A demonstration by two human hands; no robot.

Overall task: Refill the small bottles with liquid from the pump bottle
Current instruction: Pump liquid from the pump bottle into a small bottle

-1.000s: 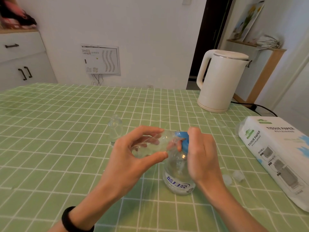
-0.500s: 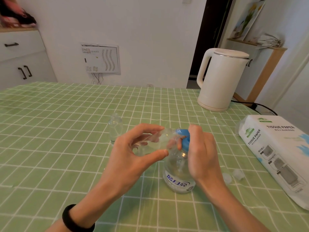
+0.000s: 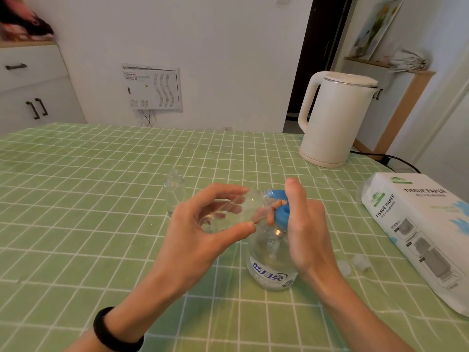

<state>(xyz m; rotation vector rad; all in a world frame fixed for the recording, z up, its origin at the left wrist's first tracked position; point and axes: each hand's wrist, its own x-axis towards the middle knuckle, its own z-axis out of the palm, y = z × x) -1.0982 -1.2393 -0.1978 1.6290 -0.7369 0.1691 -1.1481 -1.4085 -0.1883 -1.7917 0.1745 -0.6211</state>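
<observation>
A clear pump bottle [image 3: 271, 265] with a blue pump head [image 3: 280, 212] and blue lettering stands on the green checked tablecloth. My right hand [image 3: 302, 229] curls round the pump head, fingers over its top. My left hand [image 3: 200, 232] grips a small clear bottle [image 3: 238, 210] tipped on its side, its mouth against the pump's spout. A second small clear bottle [image 3: 174, 193] stands upright and uncapped just behind my left hand. Two small clear caps [image 3: 354, 264] lie on the cloth to the right of the pump bottle.
A white electric kettle [image 3: 335, 118] stands at the back right with its black cord trailing off the table. A tissue paper pack [image 3: 421, 232] lies along the right edge. White cabinets [image 3: 33, 90] stand beyond the table's far left.
Both hands, the small bottle and the pump head sit in almost the same place; the view has shifted slightly. My right thumb now stands a little higher above the pump head.
</observation>
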